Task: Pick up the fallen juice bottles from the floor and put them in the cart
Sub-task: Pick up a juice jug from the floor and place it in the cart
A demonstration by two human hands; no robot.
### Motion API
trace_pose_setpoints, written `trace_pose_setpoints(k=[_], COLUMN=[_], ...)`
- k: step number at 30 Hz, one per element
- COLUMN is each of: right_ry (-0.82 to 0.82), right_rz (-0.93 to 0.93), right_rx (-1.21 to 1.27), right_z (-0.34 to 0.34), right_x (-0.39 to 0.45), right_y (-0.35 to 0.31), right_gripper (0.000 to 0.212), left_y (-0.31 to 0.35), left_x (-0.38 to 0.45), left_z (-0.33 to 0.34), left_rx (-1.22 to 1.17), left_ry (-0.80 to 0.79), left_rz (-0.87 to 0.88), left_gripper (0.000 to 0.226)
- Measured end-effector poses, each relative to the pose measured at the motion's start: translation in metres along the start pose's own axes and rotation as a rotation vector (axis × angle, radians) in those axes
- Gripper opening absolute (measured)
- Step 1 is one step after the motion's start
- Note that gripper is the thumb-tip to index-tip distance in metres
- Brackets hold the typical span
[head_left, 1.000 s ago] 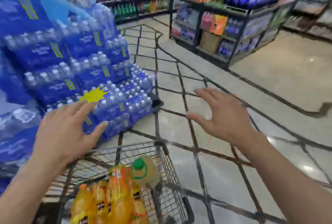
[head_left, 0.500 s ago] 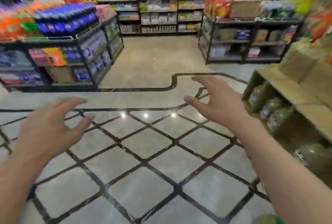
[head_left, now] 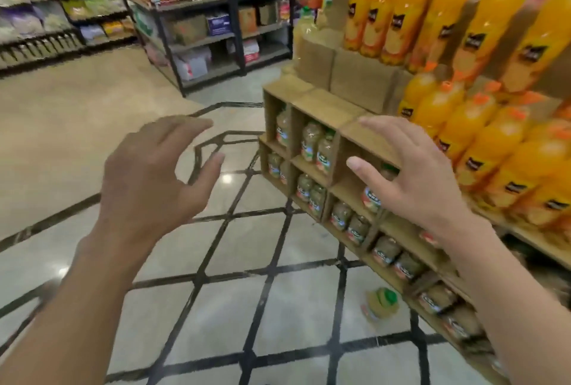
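Both hands, the left hand (head_left: 154,177) and right hand (head_left: 411,180), are held empty and spread at mid-frame as a fallen juice bottle (head_left: 380,304) is located on the floor (head_left: 216,307), lower right, beside the cardboard display (head_left: 318,106). A downward reach is judged next; the cart is not seen.

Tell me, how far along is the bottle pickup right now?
Done: cannot tell, since the cart is out of view. In hand: nothing; the left hand and right hand are both open and empty. Left: one green-capped bottle lies on the floor beside the cardboard display.
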State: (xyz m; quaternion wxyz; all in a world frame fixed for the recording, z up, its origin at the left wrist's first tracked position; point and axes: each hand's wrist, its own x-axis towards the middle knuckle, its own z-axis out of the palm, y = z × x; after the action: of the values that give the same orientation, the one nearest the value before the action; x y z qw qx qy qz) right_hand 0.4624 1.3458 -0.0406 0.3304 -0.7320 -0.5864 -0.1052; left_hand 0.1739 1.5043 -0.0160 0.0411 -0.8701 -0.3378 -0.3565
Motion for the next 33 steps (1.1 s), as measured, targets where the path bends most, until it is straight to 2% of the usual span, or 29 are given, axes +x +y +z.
trace_pose_setpoints(k=[7,11,14,20,26,30,33], right_ry=[0.069,0.102,0.104,0.085,0.093,0.042,-0.096], right_rz=[0.335,0.493,0.597,0.760,0.879,0.944,1.041], right_rx=[-0.145,-0.190,-0.232,-0.225,-0.223,-0.242,-0.146], right_z=[0.005,0.020,0.053,0.178,0.332,0.429,0.490], right_x=[-0.043,-0.098,-0.157,-0.296,-0.429,-0.503,-0.547], right_y=[0.100,0.174,0.232,0.319,0.405,0.470,0.518], right_gripper=[0.055,0.057,0.059,0.062,0.075,0.093,0.117], left_y=[0.058,0.124,0.169,0.216,0.206,0.190,0.181], left_x=[0.076,0.068,0.033,-0.084,-0.218,-0.289,-0.339], left_z=[0.158,0.258,0.341,0.513,0.700,0.832,0.928], left_rx=[-0.271,-0.413,-0.519,-0.654,-0.759,-0.777,-0.678], left_ry=[-0.158,-0.249,-0.312,-0.468,-0.552,-0.616,-0.807], left_rz=[0.288,0.445,0.542,0.652,0.787,0.889,0.943], left_gripper=[0.043,0.043,0.043,0.047,0.064,0.077,0.103])
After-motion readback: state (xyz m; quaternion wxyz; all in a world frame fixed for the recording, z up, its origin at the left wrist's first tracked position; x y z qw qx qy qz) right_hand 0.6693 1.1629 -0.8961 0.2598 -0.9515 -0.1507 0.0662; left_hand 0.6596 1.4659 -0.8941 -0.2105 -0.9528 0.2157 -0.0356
